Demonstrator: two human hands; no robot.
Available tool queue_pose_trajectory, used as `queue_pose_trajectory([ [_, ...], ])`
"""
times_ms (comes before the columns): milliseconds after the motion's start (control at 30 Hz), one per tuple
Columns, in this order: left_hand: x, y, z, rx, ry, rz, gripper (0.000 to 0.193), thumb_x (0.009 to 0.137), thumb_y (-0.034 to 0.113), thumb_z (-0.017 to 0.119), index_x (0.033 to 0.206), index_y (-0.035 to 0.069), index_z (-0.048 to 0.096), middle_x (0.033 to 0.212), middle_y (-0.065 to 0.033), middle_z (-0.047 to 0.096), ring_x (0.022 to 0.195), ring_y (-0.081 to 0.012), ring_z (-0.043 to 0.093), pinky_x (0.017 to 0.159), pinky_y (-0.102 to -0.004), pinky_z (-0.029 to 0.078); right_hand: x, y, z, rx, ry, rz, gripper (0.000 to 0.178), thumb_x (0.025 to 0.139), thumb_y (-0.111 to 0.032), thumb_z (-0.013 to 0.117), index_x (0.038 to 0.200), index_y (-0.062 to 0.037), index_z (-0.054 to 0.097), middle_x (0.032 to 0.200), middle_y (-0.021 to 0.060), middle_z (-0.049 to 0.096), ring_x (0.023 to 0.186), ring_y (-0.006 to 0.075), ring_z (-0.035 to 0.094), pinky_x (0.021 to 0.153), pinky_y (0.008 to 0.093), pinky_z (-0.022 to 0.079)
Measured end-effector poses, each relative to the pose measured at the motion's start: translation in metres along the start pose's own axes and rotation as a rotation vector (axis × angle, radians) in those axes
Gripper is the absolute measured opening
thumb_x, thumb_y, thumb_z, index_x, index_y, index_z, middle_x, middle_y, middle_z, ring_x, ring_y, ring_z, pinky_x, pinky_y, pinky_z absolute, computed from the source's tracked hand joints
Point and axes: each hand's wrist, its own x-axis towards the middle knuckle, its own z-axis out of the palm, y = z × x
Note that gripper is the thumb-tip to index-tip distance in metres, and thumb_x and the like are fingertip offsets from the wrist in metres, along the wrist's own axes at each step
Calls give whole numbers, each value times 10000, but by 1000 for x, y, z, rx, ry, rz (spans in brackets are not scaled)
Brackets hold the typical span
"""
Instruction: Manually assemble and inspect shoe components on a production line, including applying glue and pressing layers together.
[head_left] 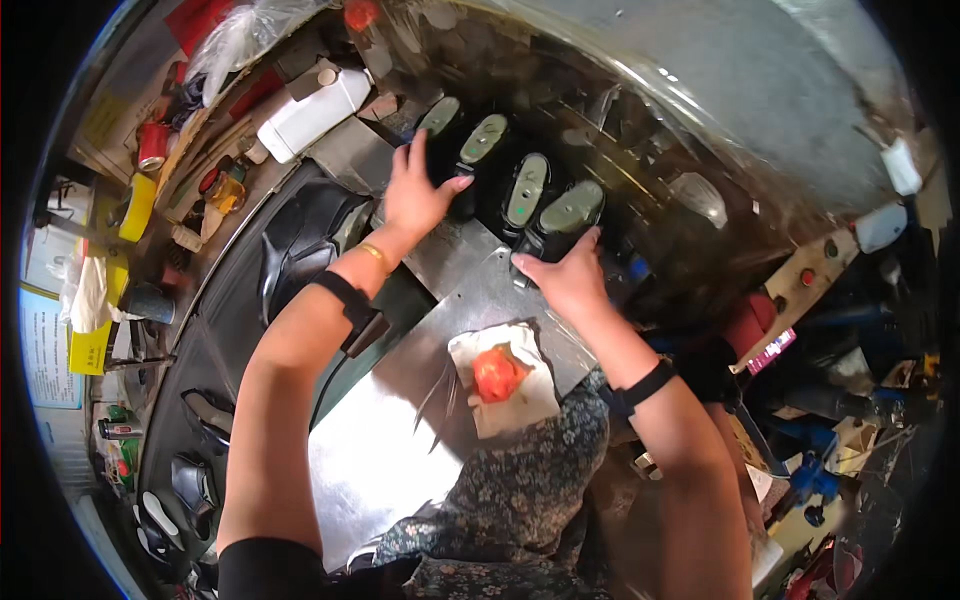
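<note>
Several dark shoes on lasts stand in a row at the far middle, their grey-green oval last tops facing up. The far-left shoe last [440, 117] is beside the fingers of my left hand [416, 198], and a second shoe last [483, 140] is just past its thumb. My left thumb and fingers are spread around the dark part between them. A third shoe last [526, 190] stands near the middle. At the rightmost shoe last [572, 208], my right hand [572, 280] has its thumb and fingers on either side of the near end. Shadow hides much of the shoes.
A metal worktop [385, 430] lies in front of me, bearing a cloth pad with an orange-red lump [497, 375]. Black boots [308, 240] and more shoes [195, 485] sit on the dark curved belt at left. A white jug [313, 115] lies behind; clear plastic sheeting hangs beyond.
</note>
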Motion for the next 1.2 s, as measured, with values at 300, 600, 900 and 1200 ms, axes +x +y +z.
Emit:
queue_pose_trajectory([
  [300,78,-9,-16,35,-386,404,940,753,449,778,1500,143,298,1519,-257,282,1441,-368,218,1150,-428,258,33,41,-74,-39,-438,-359,354,936,-286,623,1111,20,590,884,67,610,793,90,526,717,257,457],
  [600,-132,-172,-186,162,-22,-424,1062,569,368,895,1433,41,372,1169,-183,653,1104,-306,625,964,-356,463,-267,102,-236,355,-342,175,188,867,-44,662,1051,-12,666,860,77,696,833,71,633,710,236,499],
  [900,-202,-114,-218,-1040,-271,-782,383,739,232,746,1014,-17,655,961,-107,698,851,-245,662,795,-351,520,-375,72,-174,408,-236,-10,280,891,-81,669,1154,11,643,1038,85,708,897,96,643,796,247,515],
  [1200,-354,38,-170,-1548,-603,-677,624,875,419,620,1317,-5,497,1256,-144,582,1169,-250,550,1031,-368,409,-351,-33,-134,789,203,-698,624,783,-291,791,1282,4,560,1359,213,512,1140,304,608,901,373,504],
])
